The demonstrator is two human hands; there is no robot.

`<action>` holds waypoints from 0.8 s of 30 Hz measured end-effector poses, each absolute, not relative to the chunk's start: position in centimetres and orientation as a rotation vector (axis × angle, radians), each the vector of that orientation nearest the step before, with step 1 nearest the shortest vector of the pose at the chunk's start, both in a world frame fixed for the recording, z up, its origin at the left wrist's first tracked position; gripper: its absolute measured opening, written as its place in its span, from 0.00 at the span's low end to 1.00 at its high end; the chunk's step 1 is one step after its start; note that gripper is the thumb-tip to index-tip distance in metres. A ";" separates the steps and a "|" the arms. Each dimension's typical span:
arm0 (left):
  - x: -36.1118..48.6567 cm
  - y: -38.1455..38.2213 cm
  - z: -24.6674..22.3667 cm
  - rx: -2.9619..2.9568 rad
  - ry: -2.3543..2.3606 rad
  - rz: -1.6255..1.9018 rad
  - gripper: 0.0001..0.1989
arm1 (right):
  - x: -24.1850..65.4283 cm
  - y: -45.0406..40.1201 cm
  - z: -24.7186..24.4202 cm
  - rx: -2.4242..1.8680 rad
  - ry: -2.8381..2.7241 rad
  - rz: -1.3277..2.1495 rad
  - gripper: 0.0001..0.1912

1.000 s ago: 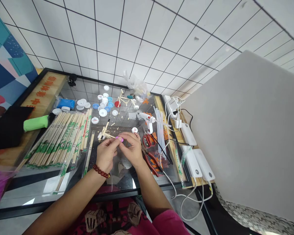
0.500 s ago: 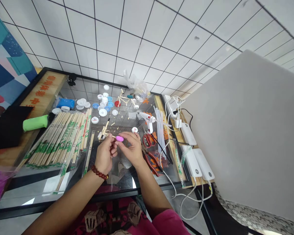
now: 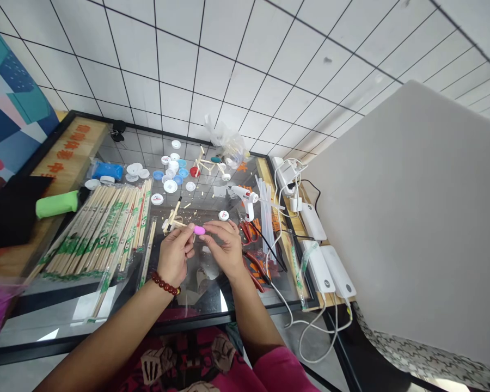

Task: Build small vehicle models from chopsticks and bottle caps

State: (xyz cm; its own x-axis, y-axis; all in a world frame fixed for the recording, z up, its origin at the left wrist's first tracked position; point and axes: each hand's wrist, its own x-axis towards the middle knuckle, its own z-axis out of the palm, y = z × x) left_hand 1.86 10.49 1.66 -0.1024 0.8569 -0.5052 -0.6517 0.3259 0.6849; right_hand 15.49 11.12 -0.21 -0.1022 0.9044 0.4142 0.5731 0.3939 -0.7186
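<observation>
Lump (image 3: 199, 231): purple, small and oval, it sat between the two hands, seemingly above the table (image 3: 145, 147), just to the near side of the surface's middle.
Left hand (image 3: 175, 258): its thumb and forefinger were drawn close on the lump's left end, the other fingers curled below.
Right hand (image 3: 226, 247): its thumb and forefinger made a narrow pinch at the lump's other end, the remaining fingers loosely bent.
Pinch: the step looked like working the lump by fingertip; since it seemed soft, light and even pressure would have suited it best, one hand steadying while the other turned or smoothed, with no hard squeeze at either end to leave dents.
Long axis: it ran side to side, roughly along the near edge, and dipped slightly nearward on the right; one rounded end faced the left edge, the other the right edge, and no clear front showed.
Stick frame (image 3: 173, 215): it lay just beyond the left hand; whether that hand also gripped one of its sticks could not be told.
Right edge: the glue gun (image 3: 245, 197) and glue sticks (image 3: 265, 212) lay toward it, with scissors (image 3: 249, 234) and pliers (image 3: 258, 262) just beside the right hand.
Left edge: chopsticks (image 3: 102, 228) were spread toward it.
Far edge: caps (image 3: 170, 186) clustered toward it.
</observation>
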 end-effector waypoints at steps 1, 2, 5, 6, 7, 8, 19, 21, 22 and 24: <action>1.9 10.5 1.7 0.244 1.072 1.290 0.22 | 15.5 11.1 -0.2 -1.290 -1.788 0.491 0.04; 1.9 10.5 1.7 0.246 1.070 1.289 0.22 | 15.4 11.2 -0.2 -1.294 -1.786 0.497 0.04; 1.8 10.4 1.6 0.253 1.061 1.286 0.21 | 15.4 11.2 -0.2 -1.303 -1.784 0.510 0.04; 1.7 10.3 1.5 0.248 1.053 1.285 0.20 | 15.4 11.1 -0.2 -1.308 -1.781 0.511 0.05; 1.7 10.3 1.5 0.237 1.042 1.284 0.19 | 15.4 11.1 -0.3 -1.318 -1.777 0.509 0.07; 1.6 10.2 1.4 0.224 1.030 1.283 0.19 | 15.3 11.1 -0.3 -1.331 -1.773 0.506 0.10; 1.5 9.4 0.7 0.199 0.993 1.275 0.16 | 13.6 11.7 0.2 -1.283 -1.849 0.425 0.07; 1.5 9.3 0.6 0.224 0.979 1.266 0.16 | 13.6 11.7 0.1 -1.282 -1.867 0.436 0.06; 1.5 9.3 0.5 0.231 0.971 1.262 0.16 | 13.6 11.7 0.1 -1.284 -1.874 0.440 0.06; 1.5 9.2 0.5 0.230 0.961 1.260 0.16 | 13.7 11.7 -0.1 -1.293 -1.871 0.445 0.07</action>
